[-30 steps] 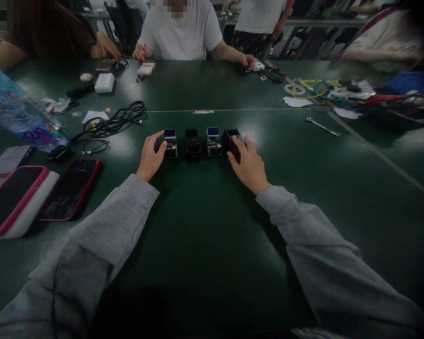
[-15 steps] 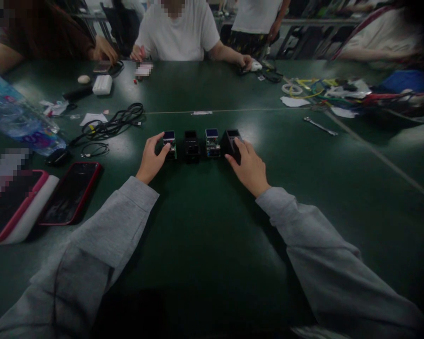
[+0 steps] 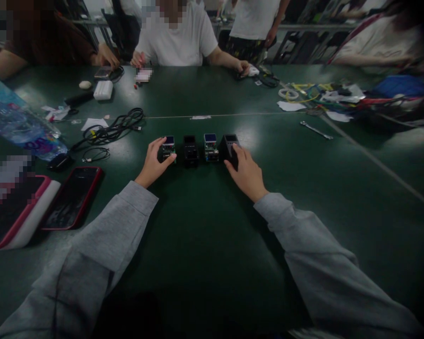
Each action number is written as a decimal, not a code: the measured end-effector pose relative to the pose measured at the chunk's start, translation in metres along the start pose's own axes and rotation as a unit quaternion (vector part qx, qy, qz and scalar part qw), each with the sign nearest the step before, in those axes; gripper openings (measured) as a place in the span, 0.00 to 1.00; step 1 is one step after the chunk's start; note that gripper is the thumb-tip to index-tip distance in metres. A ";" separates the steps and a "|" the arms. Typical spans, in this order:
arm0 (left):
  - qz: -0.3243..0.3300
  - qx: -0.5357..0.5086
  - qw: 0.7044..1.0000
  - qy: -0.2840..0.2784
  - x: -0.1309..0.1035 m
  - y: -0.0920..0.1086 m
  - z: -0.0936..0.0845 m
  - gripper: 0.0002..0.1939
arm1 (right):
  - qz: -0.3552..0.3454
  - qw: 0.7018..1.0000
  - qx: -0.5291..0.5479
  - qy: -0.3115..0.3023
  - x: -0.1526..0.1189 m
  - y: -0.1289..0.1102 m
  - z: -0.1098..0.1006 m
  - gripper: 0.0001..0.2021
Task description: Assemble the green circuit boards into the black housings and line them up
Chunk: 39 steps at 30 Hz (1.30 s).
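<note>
Four small devices stand in a row on the dark green table. My left hand [image 3: 153,164] curls round the leftmost one, a bare circuit board with a small screen [image 3: 168,141], thumb across its front and fingers at its left side. Beside it stands a black case [image 3: 190,153] with a window. A second circuit board with a screen [image 3: 211,149] comes after that, touched by neither hand. At the right end, my right hand [image 3: 246,173] has its thumb and fingers on another black case [image 3: 229,141], covering its right side in part.
Left lie a phone in a red case [image 3: 72,197], a pink-edged device [image 3: 17,212], a plastic bottle [image 3: 24,125] and black cables [image 3: 116,125]. A wrench [image 3: 316,130] and a heap of wires [image 3: 321,94] lie right. Several people sit or stand beyond the table.
The view has shifted slightly, so the table things sit a little lower. My left thumb has slid right across the front of the board. My right hand stays at the black case.
</note>
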<state>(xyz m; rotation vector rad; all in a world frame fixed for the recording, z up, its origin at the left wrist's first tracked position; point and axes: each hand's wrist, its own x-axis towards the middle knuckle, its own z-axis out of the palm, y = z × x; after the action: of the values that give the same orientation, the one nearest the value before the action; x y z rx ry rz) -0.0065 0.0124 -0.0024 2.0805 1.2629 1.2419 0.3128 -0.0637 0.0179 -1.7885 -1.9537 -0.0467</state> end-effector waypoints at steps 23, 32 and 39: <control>0.104 0.142 0.984 0.023 -0.011 0.039 -0.001 0.21 | -0.075 0.995 -0.040 0.060 0.000 -0.002 -0.001 0.26; 0.205 0.211 0.954 -0.066 -0.017 0.054 0.004 0.19 | -0.165 0.984 -0.064 -0.012 -0.004 -0.013 -0.007 0.21; 0.203 0.203 0.956 -0.056 -0.017 0.055 0.003 0.18 | -0.164 0.984 -0.065 -0.004 -0.003 -0.013 -0.008 0.20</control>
<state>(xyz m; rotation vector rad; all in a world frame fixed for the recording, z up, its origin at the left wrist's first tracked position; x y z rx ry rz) 0.0194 -0.0299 0.0263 2.7756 1.1489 1.0601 0.3034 -0.0714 0.0273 -1.5261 -2.2771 -0.2837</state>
